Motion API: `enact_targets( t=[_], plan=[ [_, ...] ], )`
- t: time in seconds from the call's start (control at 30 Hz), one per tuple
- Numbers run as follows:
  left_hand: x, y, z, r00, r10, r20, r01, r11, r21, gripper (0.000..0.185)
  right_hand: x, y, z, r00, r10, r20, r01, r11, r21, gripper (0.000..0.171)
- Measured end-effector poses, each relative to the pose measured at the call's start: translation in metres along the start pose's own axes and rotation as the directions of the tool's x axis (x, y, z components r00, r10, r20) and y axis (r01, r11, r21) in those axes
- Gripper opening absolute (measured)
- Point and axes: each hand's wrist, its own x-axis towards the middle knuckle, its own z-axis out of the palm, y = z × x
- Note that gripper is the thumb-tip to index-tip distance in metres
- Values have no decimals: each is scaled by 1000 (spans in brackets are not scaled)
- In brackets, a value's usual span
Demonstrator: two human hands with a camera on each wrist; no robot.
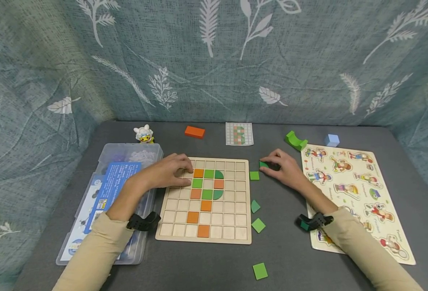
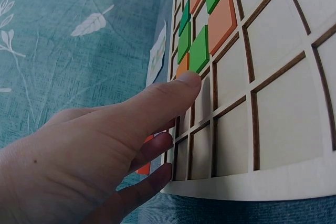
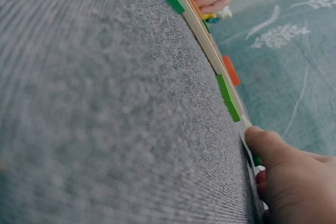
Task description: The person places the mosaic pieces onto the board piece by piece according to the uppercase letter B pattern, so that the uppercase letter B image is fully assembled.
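Note:
A wooden grid board [image 1: 228, 226] lies in the middle of the grey table, with orange and green tiles [image 1: 207, 184] set in its upper middle cells. My left hand [image 1: 179, 173] rests flat on the board's upper left corner, fingers straight; the left wrist view shows the fingers [image 2: 173, 90] touching the board [image 2: 273, 129] beside a green tile [image 2: 199, 48]. My right hand [image 1: 268, 166] lies just right of the board and pinches a small green tile [image 1: 263, 164]. In the right wrist view the thumb [image 3: 268, 140] presses at the table by the board's edge [image 3: 205, 35].
Loose green tiles [image 1: 254, 175] [image 1: 258, 225] [image 1: 260, 270] lie right of and below the board. A pattern card [image 1: 239, 133], orange block [image 1: 194, 131], green arch [image 1: 296, 141] and blue cube [image 1: 332, 140] sit at the back. A plastic box [image 1: 152, 150] stands left, a figure puzzle [image 1: 399, 194] right.

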Motion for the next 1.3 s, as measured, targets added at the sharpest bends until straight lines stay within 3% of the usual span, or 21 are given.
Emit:
enact_targets(
  t=[0.13,0.27,0.47,0.63,0.93,1.3],
  plan=[
    [-1,-1,-1,1000,3,4,-3,1000,-4,28,3,-8,1,998,9,-55,-7,1000,26,24],
    [-2,-2,0,1000,10,16,-10,1000,-1,28,1,-41,7,996,-59,-67,63,996,65,23],
    [-1,-2,0,999,31,-8,-31,999,7,26,-7,-109,28,992,-121,-15,122,992,23,22],
    [-1,-1,0,999,33,2,-33,999,7,26,-11,-141,46,992,-105,73,109,993,-55,21],
    [-1,-1,1,1000,-7,26,7,1000,1,28,-9,-153,58,985,-78,156,102,983,-152,23],
    [-2,0,-1,1000,-4,17,3,1000,7,28,-8,-155,59,985,-74,158,101,979,-175,22]
  ],
)
